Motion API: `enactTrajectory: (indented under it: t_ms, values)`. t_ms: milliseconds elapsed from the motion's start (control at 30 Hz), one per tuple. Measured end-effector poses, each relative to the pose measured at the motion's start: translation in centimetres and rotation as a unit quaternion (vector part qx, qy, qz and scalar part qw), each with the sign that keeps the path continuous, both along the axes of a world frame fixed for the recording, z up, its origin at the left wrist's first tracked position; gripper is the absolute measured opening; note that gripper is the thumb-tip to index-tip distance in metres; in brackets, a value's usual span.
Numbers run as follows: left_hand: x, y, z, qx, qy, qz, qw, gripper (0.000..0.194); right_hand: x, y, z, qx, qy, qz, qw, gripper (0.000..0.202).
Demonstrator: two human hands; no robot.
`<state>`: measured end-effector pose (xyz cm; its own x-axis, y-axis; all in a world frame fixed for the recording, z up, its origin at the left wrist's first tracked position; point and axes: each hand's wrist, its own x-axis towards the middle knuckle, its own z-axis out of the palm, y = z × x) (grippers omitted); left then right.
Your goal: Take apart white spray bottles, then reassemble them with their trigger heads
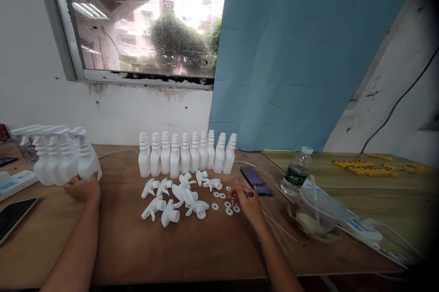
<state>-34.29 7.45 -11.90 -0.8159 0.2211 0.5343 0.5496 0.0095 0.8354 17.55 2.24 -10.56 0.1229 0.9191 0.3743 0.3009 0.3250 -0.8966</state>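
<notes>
At the left, my left hand (82, 188) curls around the lower part of a white spray bottle (86, 159), its fingers partly hidden. More white spray bottles with trigger heads (51, 159) stand in a group beside it. My right hand (245, 196) is over several small white washers (227, 204), its fingers bent and pressed together; whatever they hold is too small to make out. Loose white trigger heads (185, 195) lie in a pile between my hands. Behind them stands a row of white bottles without heads (185, 157).
Thin white tubes (279, 225) lie right of my right hand. Beyond it are a phone (255, 181), a water bottle (297, 173) and a plastic bowl (322, 209). Power strips (363, 232) lie at both sides, and another phone (15, 216) at far left.
</notes>
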Motion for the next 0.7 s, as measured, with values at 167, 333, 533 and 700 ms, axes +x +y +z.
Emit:
enactTrajectory:
  t_ms: [167,333,533,700]
  values:
    - [1.5,0.7,1.6,0.126,0.072,-0.002,0.989,0.047,0.2,0.1,0.0,0.066,-0.012,-0.055,0.996,0.041]
    - [6.8,0.4,3.6,0.178,0.242,-0.114,0.947,0.041,0.7,0.2,0.4,0.156,0.002,-0.135,0.979,0.03]
    - [15.5,-1.7,3.2,0.216,0.507,-0.317,0.772,0.054,-1.0,-1.1,2.1,0.194,-0.077,-0.006,0.978,0.022]
    - [18.7,-2.6,1.8,0.175,0.554,-0.374,0.723,0.059,-3.2,-1.8,2.5,0.181,-0.03,0.066,0.981,0.051]
